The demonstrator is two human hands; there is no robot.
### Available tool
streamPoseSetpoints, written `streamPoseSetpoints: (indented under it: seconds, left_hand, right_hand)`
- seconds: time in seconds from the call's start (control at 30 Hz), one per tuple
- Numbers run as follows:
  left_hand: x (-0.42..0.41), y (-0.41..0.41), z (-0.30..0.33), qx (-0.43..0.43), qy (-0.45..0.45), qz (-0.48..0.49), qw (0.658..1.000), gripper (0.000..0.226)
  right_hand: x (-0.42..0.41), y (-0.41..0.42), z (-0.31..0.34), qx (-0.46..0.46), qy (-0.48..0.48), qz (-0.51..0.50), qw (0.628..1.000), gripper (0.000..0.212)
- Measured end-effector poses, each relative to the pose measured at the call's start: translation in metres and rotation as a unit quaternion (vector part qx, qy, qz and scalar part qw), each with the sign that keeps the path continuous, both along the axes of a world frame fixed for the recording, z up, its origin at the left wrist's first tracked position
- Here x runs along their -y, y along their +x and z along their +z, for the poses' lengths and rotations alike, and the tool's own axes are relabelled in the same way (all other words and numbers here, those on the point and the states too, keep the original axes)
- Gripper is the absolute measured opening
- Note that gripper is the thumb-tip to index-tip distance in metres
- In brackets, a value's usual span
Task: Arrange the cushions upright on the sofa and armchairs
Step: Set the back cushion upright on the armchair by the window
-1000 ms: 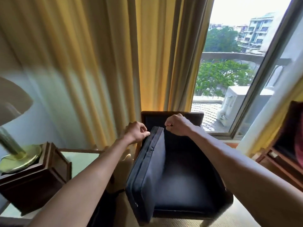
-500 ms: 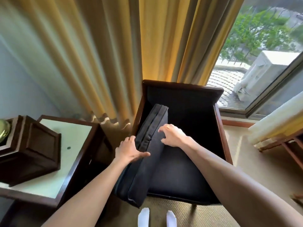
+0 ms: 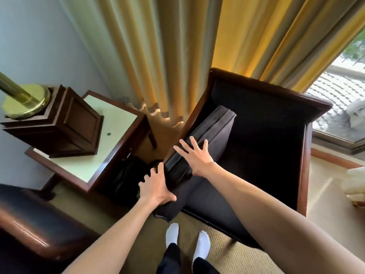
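A dark cushion stands on its edge inside the dark wood-framed armchair, leaning against the chair's left arm, its near end jutting past the seat front. My left hand clasps that near end, fingers on the outer side and thumb on the inner side. My right hand lies flat on the cushion's inner face with fingers spread. The rest of the seat is dark and bare.
A side table with a wooden lamp base stands left of the armchair, a black bag in the gap between. Yellow curtains hang behind. Another dark armchair is at lower left. My socked feet stand in front.
My view has tilted down and left. Both hands slid from the cushion's top toward its near end; the right hand went from a fist to a flat, spread palm on the cushion.
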State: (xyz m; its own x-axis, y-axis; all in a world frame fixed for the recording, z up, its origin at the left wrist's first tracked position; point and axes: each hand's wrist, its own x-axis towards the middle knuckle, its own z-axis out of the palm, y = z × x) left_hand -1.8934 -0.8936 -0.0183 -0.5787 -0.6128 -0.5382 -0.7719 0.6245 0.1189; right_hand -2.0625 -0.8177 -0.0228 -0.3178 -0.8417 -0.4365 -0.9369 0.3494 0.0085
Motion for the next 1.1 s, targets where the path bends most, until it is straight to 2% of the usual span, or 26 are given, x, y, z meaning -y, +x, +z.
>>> streamPoseSetpoints:
  seconds: [0.17, 0.3, 0.43, 0.5, 0.6, 0.7, 0.77, 0.83, 0.93, 1.0, 1.1]
  left_hand:
    - [-0.015, -0.030, 0.035, -0.042, -0.015, -0.034, 0.998, 0.114]
    - [-0.029, -0.079, 0.099, -0.059, -0.066, -0.116, 0.989, 0.095]
    - [-0.044, -0.141, 0.164, -0.099, -0.124, -0.222, 0.962, 0.076]
    - [-0.051, -0.165, 0.180, -0.133, -0.107, -0.275, 0.946, 0.082]
    - [-0.046, -0.181, 0.173, -0.188, -0.059, -0.336, 0.921, 0.107]
    - [-0.014, -0.166, 0.137, -0.245, 0.018, -0.300, 0.922, 0.133]
    - [0.008, -0.157, 0.112, -0.271, 0.057, -0.272, 0.922, 0.137]
    - [0.016, -0.159, 0.099, -0.282, 0.072, -0.277, 0.916, 0.128]
    - [0.006, -0.174, 0.096, -0.286, 0.063, -0.289, 0.911, 0.124]
    - [0.002, -0.184, 0.091, -0.295, 0.060, -0.295, 0.907, 0.125]
    - [-0.002, -0.197, 0.085, -0.303, 0.073, -0.312, 0.897, 0.127]
  right_hand:
    - [-0.014, -0.023, 0.025, -0.040, -0.001, -0.018, 0.999, 0.111]
    - [-0.047, -0.074, 0.061, 0.010, -0.079, -0.054, 0.995, 0.097]
    - [-0.093, -0.115, 0.084, 0.075, -0.154, -0.141, 0.975, 0.097]
    - [-0.118, -0.124, 0.083, 0.114, -0.167, -0.212, 0.956, 0.093]
    - [-0.153, -0.126, 0.065, 0.141, -0.171, -0.310, 0.924, 0.091]
    - [-0.175, -0.132, 0.055, 0.161, -0.176, -0.393, 0.888, 0.091]
    - [-0.180, -0.140, 0.058, 0.179, -0.155, -0.426, 0.873, 0.097]
    - [-0.177, -0.147, 0.069, 0.215, -0.148, -0.424, 0.867, 0.114]
    - [-0.171, -0.155, 0.093, 0.290, -0.240, -0.364, 0.852, 0.138]
    - [-0.173, -0.157, 0.107, 0.281, -0.303, -0.306, 0.858, 0.138]
    - [-0.176, -0.158, 0.121, 0.214, -0.336, -0.245, 0.884, 0.133]
